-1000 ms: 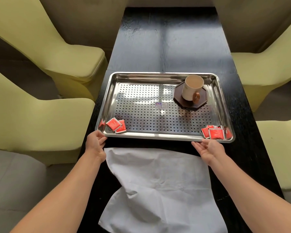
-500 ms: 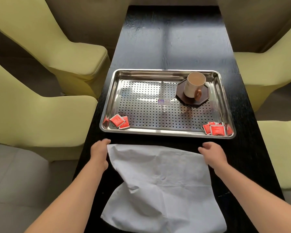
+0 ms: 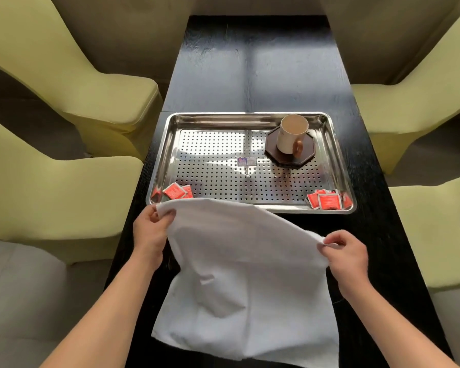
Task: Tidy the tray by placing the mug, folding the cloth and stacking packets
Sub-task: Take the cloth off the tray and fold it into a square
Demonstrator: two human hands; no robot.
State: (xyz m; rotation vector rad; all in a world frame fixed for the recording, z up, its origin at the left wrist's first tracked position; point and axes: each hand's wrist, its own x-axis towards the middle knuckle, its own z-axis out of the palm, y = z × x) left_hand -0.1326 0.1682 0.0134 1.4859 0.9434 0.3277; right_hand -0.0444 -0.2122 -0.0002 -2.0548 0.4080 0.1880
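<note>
Mug (image 3: 291, 134) was already upright on its dark coaster (image 3: 290, 152) near the tray's (image 3: 250, 116) far right corner; cloth (image 3: 239, 274) fold had only just started, and the red packets sat unstacked in two groups, left packets (image 3: 174, 192) at the near left corner and right packets (image 3: 328, 201) at the near right. Cloth lay on the table (image 3: 250, 62) at the tray's near edge, far corners lifted. Left hand (image 3: 150, 232) pinched the far left corner, held higher; right hand (image 3: 347, 254) pinched the far right corner, both forearms reaching forward.

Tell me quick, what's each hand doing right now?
Left hand: closed, pinching the white cloth's far left corner.
Right hand: closed, pinching its far right corner.
</note>
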